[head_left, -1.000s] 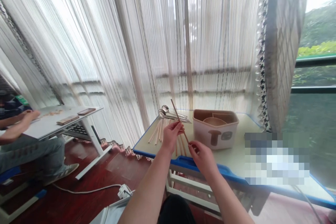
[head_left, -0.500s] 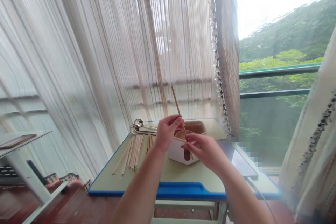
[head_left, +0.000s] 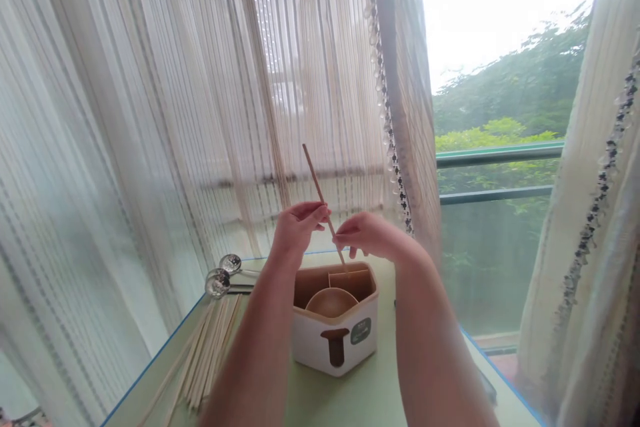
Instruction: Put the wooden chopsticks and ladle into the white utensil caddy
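A single wooden chopstick [head_left: 313, 172] slants between my hands above the caddy. My left hand [head_left: 296, 232] pinches it near the middle, and lower down the fingertips of my right hand [head_left: 374, 237] close on it. Its lower end is over the back right compartment of a white and brown utensil caddy [head_left: 313, 345]; whether it touches the caddy I cannot tell. A round brown section stands at the caddy's front. Left of the caddy lies a loose pile of chopsticks [head_left: 206, 355], partly hidden by my left forearm.
Two metal perforated ladles [head_left: 219, 283] lie behind the pile, their handles pointing right. Everything rests on a pale green table [head_left: 345, 403] with a blue edge. A dark flat object [head_left: 484, 385] shows beyond my right forearm. Sheer curtains [head_left: 150, 113] hang close behind.
My view has come closer to the table. Both hands have risen relative to the caddy, and the chopstick's lower end has gone from the caddy's front to above its back right compartment.
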Motion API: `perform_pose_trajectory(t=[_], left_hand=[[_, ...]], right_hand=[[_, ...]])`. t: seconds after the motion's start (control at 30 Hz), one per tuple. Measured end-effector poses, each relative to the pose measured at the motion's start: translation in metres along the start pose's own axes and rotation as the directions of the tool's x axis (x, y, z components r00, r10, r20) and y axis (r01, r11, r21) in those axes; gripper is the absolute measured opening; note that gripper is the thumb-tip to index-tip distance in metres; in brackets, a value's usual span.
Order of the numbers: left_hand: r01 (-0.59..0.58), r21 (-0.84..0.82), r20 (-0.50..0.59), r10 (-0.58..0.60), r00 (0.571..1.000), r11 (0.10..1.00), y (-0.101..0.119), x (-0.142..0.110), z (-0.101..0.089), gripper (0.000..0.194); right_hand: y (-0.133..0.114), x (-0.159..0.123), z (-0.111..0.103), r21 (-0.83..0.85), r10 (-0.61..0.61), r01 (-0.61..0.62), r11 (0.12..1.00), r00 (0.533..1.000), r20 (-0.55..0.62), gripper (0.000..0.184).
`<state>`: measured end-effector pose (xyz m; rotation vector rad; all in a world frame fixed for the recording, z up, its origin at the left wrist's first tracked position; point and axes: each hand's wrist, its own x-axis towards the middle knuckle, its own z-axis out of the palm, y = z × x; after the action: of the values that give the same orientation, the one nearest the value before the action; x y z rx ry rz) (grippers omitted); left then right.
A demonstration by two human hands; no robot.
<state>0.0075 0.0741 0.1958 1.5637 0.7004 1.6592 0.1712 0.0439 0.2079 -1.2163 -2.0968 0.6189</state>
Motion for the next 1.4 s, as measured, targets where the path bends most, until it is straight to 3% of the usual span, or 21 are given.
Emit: perform_pose_trajectory(t=[0.3,0.47,0.67,0.93,1.1,1.4], left_hand=[[-0.026,0.234,0.140,-0.008,0.990,0.972,-0.004,0.004,0.003,0.020],[-0.002,0.184,0.159,-0.027,0.987,0.983,-0.008,0.007,0.004,0.020],[-0.107,0.180,0.125,0.085,0.988,0.978,-0.006,0.005,0.006,0.023],[-0.015,0.173,0.203,-0.021,0.979,0.985,0.003,0.003,-0.007,0.030],[-0.098,0.127,0.191,0.073,0.979,0.987,0.008,0.001,-0.010,0.029],[-0.048,0.239,0.277,-0.021,0.961,0.970,0.004,0.003,-0.012,0.019]], right_hand=[[0.011,0.011,0.005,-0.169,0.073,-0.058,0.984,0.994,0.080,0.016],[0.013,0.009,0.000,-0.197,0.099,-0.088,0.976,0.994,0.046,0.015],[0.005,0.011,0.003,-0.204,0.031,-0.023,0.979,0.999,0.036,0.016],[-0.004,0.012,0.005,-0.299,0.017,0.003,0.954,0.998,0.065,0.018],[-0.008,0.012,0.007,-0.270,-0.051,0.056,0.961,0.998,0.027,0.018],[-0.002,0.020,0.010,-0.334,0.058,-0.022,0.942,0.994,0.098,0.018]])
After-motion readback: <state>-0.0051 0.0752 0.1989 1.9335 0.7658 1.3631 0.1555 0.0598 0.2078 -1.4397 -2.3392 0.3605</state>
